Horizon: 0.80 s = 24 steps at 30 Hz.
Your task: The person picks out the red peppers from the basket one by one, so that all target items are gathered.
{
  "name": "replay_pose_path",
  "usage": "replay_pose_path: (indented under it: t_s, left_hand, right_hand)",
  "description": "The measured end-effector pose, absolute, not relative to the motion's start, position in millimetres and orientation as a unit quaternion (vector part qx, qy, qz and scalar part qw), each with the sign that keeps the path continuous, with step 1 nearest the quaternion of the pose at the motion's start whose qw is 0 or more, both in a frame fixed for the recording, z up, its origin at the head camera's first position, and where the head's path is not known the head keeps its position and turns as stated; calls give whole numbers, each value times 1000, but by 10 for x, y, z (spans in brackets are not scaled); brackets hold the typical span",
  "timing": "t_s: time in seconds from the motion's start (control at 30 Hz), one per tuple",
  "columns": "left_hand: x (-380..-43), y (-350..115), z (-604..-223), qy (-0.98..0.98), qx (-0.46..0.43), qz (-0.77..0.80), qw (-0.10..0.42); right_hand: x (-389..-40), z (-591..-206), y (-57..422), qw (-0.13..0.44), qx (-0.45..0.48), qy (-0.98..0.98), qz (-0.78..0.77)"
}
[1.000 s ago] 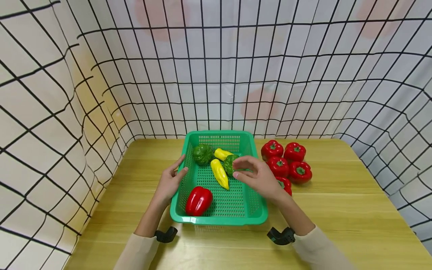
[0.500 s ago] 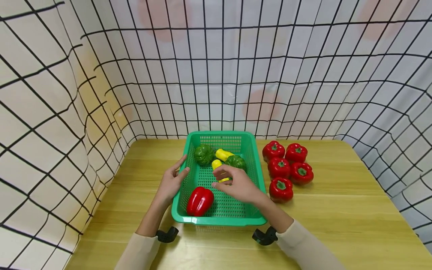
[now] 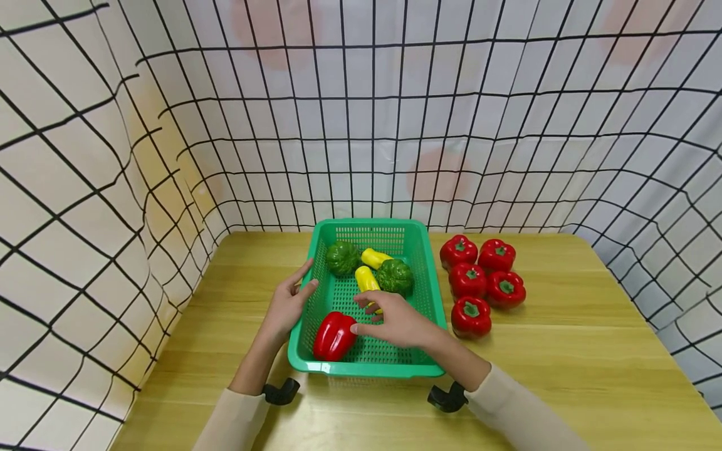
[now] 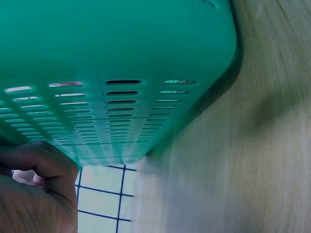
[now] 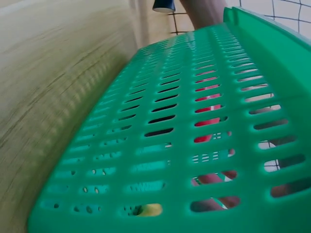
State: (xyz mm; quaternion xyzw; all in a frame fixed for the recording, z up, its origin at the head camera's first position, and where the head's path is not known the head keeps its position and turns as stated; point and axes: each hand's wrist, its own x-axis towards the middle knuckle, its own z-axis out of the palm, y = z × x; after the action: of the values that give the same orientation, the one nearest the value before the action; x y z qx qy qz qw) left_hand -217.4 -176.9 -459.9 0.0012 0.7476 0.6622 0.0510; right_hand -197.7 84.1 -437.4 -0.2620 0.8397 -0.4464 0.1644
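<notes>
A green plastic basket (image 3: 361, 369) with slotted walls stands on the table. My left hand (image 3: 286, 305) grips its left rim, thumb over the edge; curled fingers show against the outer wall in the left wrist view. My right hand (image 3: 397, 321) hovers inside the basket, fingers bent and apart, holding nothing. Its thumb tip is right at a red bell pepper (image 3: 334, 338) lying in the near left corner. Its fingers overlap a yellow pepper (image 3: 366, 278). Behind lie another yellow pepper (image 3: 375, 257) and two bumpy dark-green round vegetables, one left (image 3: 341, 258), one right (image 3: 395, 277).
Several red bell peppers (image 3: 467, 280) stand grouped on the wooden table (image 3: 570, 351), right of the basket. A white curtain with a black grid (image 3: 361, 125) encloses the back and sides. Black wrist cameras sit below both hands, one by the right sleeve (image 3: 447, 398).
My right hand has moved left and towards the near side, from beside the right green vegetable to beside the red bell pepper. My left hand stays on the rim.
</notes>
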Motion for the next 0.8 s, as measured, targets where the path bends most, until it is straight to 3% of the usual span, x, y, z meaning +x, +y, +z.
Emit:
replay_pose_path:
  t_s: [0.43,0.8]
  left_hand:
    - [-2186,-1769,-4624,748,3,662,46]
    - [-2186,-1772,-4625,746,3,664,48]
  right_hand:
    - [-1985,-4414,808,188,-319,851,-373]
    - [-1993,-4419,824,241,-339,800,-432]
